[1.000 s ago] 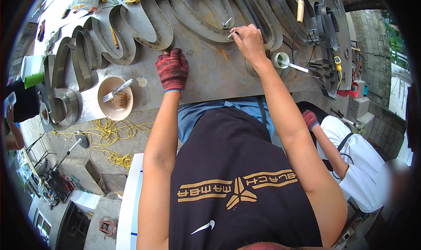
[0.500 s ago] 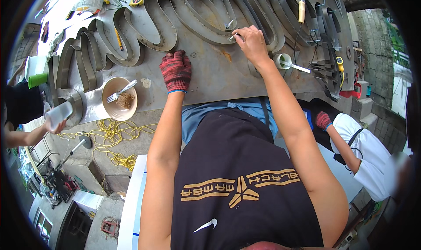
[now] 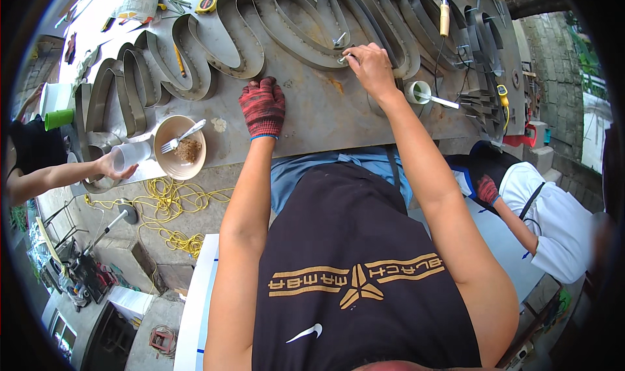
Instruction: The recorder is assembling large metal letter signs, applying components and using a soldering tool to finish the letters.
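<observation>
My right hand point(image 3: 370, 68), bare, pinches a small thin pale stick point(image 3: 343, 59) against the lower edge of a large curved metal strip shape point(image 3: 306, 56). Most of the stick is hidden by my fingers. A metal bolt point(image 3: 339, 39) stands up inside the same shape. My left hand point(image 3: 263, 107), in a red and black knit glove, rests closed on the metal table point(image 3: 306, 120), just below the curved strips. Nothing shows in it. To the right of my right hand, a white cup point(image 3: 417, 92) holds a pale stirring stick point(image 3: 441, 101).
A bowl of food with a fork point(image 3: 163, 166) sits near the front edge. At left, another person's hand point(image 3: 117, 166) holds a clear plastic cup point(image 3: 132, 153). A wood-handled tool point(image 3: 444, 19) lies at upper right. Another person in white point(image 3: 553, 215) is at right; yellow cord point(image 3: 166, 202) covers the floor.
The other person's arm at left has reached rightward, bringing the clear cup over the table beside the bowl. My right hand stays at the strip's edge, nearly unmoved; my left hand stays put.
</observation>
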### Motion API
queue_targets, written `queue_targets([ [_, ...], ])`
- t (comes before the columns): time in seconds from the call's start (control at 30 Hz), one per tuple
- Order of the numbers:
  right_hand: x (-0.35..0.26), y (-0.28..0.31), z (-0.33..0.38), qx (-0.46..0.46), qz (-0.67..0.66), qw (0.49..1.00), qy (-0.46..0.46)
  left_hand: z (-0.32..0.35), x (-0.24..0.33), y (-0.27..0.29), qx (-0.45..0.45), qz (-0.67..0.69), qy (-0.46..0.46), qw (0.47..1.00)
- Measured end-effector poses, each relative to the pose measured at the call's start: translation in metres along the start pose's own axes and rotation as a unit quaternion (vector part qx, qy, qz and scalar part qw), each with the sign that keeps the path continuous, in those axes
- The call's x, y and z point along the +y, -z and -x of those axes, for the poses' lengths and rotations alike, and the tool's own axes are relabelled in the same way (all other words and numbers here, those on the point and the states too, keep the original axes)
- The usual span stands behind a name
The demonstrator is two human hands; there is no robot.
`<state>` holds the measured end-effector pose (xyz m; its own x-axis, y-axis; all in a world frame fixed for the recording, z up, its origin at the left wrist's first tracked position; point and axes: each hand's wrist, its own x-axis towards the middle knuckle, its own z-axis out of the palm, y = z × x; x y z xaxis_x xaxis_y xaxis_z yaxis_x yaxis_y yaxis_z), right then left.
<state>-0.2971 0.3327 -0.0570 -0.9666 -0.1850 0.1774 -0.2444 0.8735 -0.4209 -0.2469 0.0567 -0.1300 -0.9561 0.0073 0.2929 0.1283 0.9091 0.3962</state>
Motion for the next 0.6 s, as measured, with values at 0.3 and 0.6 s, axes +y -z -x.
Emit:
queue_targets([
  [0.3,0.0034,0.0012,-0.0029,0.001,0.0,1.0,-0.008,-0.0002,0.0018,-0.0002,0.004,-0.009,0.001,1.0],
  [0.6,-0.001,0.0062,0.0016,-0.016,-0.013,0.999,-0.025,0.0005,0.0019,0.0018,-0.001,-0.001,0.0,1.0],
])
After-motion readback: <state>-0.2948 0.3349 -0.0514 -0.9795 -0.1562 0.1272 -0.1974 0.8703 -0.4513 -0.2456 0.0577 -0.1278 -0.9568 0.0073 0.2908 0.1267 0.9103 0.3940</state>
